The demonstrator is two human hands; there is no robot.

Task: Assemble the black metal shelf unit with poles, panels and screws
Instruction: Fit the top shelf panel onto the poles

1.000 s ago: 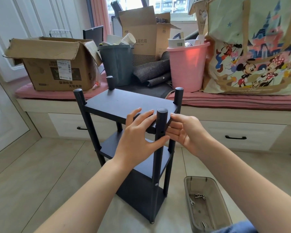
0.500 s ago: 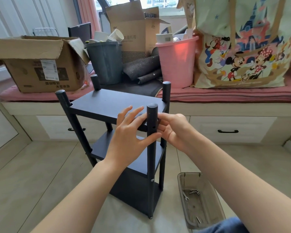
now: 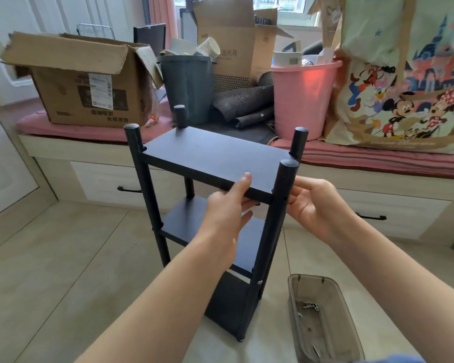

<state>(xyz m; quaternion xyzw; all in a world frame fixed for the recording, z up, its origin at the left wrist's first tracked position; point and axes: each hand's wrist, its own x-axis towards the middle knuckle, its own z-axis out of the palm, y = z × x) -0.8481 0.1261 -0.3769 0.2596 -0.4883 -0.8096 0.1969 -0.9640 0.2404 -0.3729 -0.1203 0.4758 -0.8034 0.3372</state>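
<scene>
Head view: the shelf (image 3: 215,163) stands upright on the floor in front of me, just before the window bench (image 3: 378,184), with its four poles rising a little above the top panel (image 3: 210,158). My left hand (image 3: 226,213) grips the near edge of that panel, thumb lying along the top and fingers curled underneath it. My right hand (image 3: 312,205) is at the near right pole (image 3: 281,205), just below the top panel, its fingers bent toward the pole; whether they pinch a screw or only touch the pole I cannot tell. A middle panel (image 3: 184,226) and a bottom panel (image 3: 228,307) sit lower on the poles. On the floor to the right of the shelf lies a tray (image 3: 294,297) with a few small screws (image 3: 309,306) in it.
</scene>
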